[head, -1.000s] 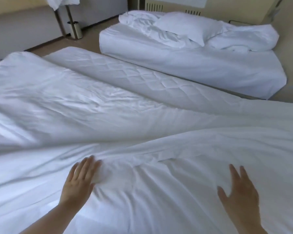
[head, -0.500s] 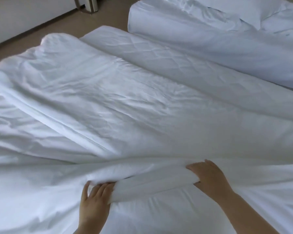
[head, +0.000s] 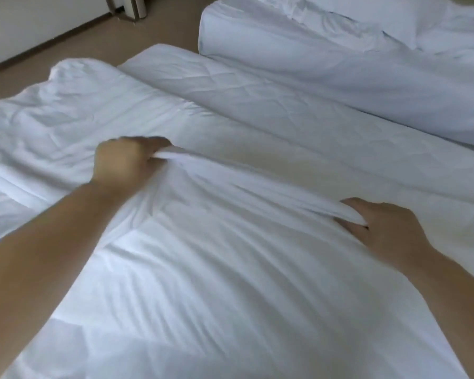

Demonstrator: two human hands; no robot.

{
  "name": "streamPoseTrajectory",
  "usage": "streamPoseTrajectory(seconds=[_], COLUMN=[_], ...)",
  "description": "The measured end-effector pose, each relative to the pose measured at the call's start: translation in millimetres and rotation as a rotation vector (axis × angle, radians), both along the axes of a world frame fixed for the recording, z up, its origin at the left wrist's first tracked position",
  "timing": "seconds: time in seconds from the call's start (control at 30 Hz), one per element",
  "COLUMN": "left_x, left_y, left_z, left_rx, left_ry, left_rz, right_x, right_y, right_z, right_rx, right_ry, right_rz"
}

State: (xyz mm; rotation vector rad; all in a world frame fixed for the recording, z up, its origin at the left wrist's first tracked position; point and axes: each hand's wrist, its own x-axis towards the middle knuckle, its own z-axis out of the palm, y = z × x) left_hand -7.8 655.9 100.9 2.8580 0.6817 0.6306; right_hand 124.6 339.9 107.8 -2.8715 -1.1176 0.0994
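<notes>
A white sheet [head: 230,269] lies spread and wrinkled over the near bed, with a raised fold running between my two hands. My left hand [head: 123,162] is stretched forward at the left and grips one end of that fold, fingers curled round the cloth. At the right, my right hand [head: 383,228] grips the other end of the fold, thumb and fingers closed on the fabric. A white duvet [head: 66,110] lies under the sheet on the left side. The quilted mattress top [head: 257,86] shows bare beyond the fold.
A second bed [head: 340,64] with rumpled white bedding and a pillow [head: 394,15] stands at the back right. Brown carpet floor [head: 80,42] runs along the far left up to a white wall. Metal stand legs [head: 134,6] rise at the top edge.
Both hands went from lying flat on the sheet to gripping a fold of it. The left hand has moved forward and up with the cloth; the right hand has shifted right.
</notes>
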Motion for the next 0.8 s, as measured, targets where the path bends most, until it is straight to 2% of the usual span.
streamPoseTrajectory(seconds=[0.1,0.17,0.23,0.3,0.33,0.4,0.47,0.53,0.6,0.67,0.8], left_x=[83.9,137.2,168.1,165.3,153.3,118.8,93.1,84.7,79.6,61.6,-4.8], left_y=[17.6,20.4,18.0,9.0,1.8,-17.5,-29.1,-28.1,-22.9,-14.1,-1.3], left_z=[25.4,14.8,-23.5,-84.9,-118.6,-172.8,-201.5,-205.7,-194.2,-187.8,-191.5], left_rx=[0.112,0.224,0.302,0.217,0.128,-0.062,-0.133,-0.096,-0.041,0.005,-0.034], left_ry=[0.003,0.179,0.449,0.646,0.699,0.766,0.715,0.570,0.449,0.508,0.428], left_rz=[-0.021,-0.069,-0.085,-0.030,0.009,0.061,0.057,0.032,-0.032,-0.065,-0.044], right_x=[55.5,74.6,74.8,55.0,37.0,-1.1,-23.5,-26.7,-18.1,-13.2,-23.9], right_y=[1.5,12.9,32.2,52.8,63.9,70.0,67.8,65.7,70.1,74.5,80.8], right_z=[14.5,8.6,-21.0,-69.2,-92.0,-142.2,-178.2,-193.2,-184.5,-175.8,-166.0], right_rx=[0.197,0.204,0.160,-0.006,-0.154,-0.324,-0.391,-0.521,-0.547,-0.536,-0.512], right_ry=[-0.404,-0.475,-0.479,-0.362,-0.170,0.166,0.394,0.563,0.577,0.564,0.536], right_rz=[-0.087,-0.299,-0.335,-0.140,-0.071,-0.125,-0.194,-0.261,-0.254,-0.238,-0.232])
